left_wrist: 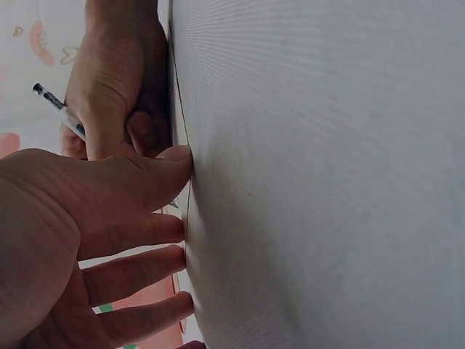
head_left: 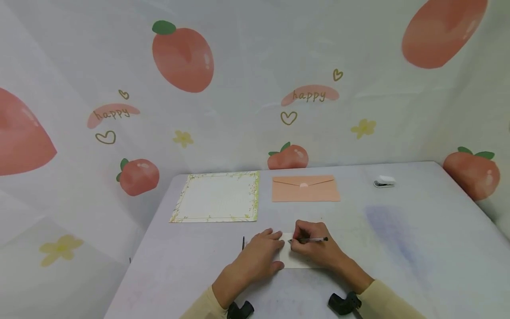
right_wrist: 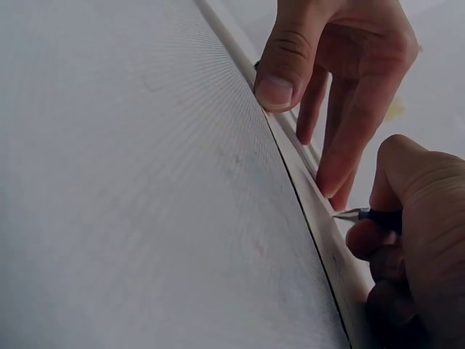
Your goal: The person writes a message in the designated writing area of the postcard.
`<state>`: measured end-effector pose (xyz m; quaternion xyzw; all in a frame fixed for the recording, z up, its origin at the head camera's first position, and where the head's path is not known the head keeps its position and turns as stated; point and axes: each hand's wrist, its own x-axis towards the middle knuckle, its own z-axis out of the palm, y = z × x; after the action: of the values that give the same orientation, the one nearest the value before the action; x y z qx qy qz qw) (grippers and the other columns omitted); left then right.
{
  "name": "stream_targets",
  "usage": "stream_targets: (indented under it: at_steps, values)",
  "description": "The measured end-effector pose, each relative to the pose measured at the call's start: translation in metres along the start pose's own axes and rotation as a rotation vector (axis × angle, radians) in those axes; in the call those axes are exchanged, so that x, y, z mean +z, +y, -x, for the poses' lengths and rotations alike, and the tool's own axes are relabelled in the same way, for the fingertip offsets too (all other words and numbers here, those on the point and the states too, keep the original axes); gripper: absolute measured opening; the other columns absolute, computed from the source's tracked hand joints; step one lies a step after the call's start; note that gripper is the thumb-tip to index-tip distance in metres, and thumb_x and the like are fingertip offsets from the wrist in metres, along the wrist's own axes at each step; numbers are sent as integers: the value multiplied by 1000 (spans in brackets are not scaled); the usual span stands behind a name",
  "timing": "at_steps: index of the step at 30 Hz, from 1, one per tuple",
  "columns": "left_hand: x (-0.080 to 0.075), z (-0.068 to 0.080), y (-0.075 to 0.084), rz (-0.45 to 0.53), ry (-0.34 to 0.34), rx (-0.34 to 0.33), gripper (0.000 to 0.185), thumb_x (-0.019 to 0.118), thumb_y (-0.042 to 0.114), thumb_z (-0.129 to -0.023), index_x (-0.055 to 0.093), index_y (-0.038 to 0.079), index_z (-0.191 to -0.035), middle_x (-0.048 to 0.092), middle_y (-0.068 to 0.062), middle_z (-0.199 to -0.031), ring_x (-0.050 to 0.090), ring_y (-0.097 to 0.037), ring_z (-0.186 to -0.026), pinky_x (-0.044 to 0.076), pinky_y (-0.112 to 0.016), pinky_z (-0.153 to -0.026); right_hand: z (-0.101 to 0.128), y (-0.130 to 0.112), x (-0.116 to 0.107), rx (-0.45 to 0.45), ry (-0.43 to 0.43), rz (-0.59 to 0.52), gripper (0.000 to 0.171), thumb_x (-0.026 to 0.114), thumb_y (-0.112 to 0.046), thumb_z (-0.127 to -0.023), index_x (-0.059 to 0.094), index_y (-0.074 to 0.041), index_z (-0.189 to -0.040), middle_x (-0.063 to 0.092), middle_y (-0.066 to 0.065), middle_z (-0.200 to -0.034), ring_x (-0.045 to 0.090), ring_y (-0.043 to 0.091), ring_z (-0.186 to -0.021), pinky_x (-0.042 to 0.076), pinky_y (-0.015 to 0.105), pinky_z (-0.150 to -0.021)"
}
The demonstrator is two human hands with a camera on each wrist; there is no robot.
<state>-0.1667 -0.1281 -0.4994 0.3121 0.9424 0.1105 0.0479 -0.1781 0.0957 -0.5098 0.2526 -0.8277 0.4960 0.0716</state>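
Right hand [head_left: 314,248] fingers gripping pen [head_left: 308,240] on small card [head_left: 291,259], left hand [head_left: 259,257] flat, fingers straight (pressing card), envelope [head_left: 305,188] shut behind.

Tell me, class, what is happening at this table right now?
A person sits at a table writing on a small white card. The right hand holds a pen in a writing grip, tip down on the card. The left hand lies flat with straight fingers, pressing the card's left edge to keep it steady. Farther back lie a sheet of bordered letter paper, a pink envelope and a small white object, none of them touched.
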Motion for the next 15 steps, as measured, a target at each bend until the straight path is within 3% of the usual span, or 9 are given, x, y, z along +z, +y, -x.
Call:
stream_targets:
  at_steps: [1, 5, 7, 8, 11, 15]
  values:
    - [0, 0, 1, 3, 2, 1, 52, 91, 36, -90, 78, 13, -135, 68, -7, -153, 61, -36, -146, 56, -60, -113, 0, 0, 0, 3, 4, 8, 29, 74, 1, -81, 62, -25, -78, 61, -20, -69, 54, 0, -64, 46, 21, -61]
    - [-29, 6, 22, -28, -43, -27, 50, 91, 33, -91, 78, 11, -134, 69, -7, -152, 61, -35, -145, 57, -59, -111, 1, -1, -2, 22, 12, 23, 28, 73, 1, -79, 61, -25, -77, 60, -21, -69, 55, 1, -65, 48, 21, -62]
    - [-30, 7, 23, -31, -41, -27, 50, 91, 32, -91, 78, 11, -134, 69, -7, -152, 62, -34, -145, 57, -59, -111, 1, -1, -2, 26, 13, 22, 29, 74, 0, -80, 62, -26, -79, 61, -21, -70, 55, 1, -66, 48, 21, -62]
    - [-38, 8, 28, -43, -54, -33, 49, 91, 31, -91, 78, 10, -134, 69, -8, -151, 62, -34, -144, 58, -58, -111, 1, -1, -2, 23, 15, 21, 29, 75, 0, -81, 62, -26, -79, 61, -21, -71, 55, 1, -66, 48, 21, -62]
    - [-35, 7, 24, -43, -53, -23, 49, 91, 32, -91, 78, 10, -133, 69, -8, -151, 62, -34, -143, 58, -57, -111, 0, 0, -1, 14, 16, 26, 30, 76, 0, -82, 62, -27, -81, 61, -20, -71, 54, 0, -65, 47, 21, -62]
    - [-9, 0, 5, -52, -4, 19, 51, 91, 37, -90, 78, 12, -133, 70, -8, -151, 63, -36, -141, 59, -59, -107, -1, 0, 0, 1, 10, 28, 29, 77, 0, -82, 63, -26, -80, 62, -21, -71, 55, -1, -65, 48, 21, -62]
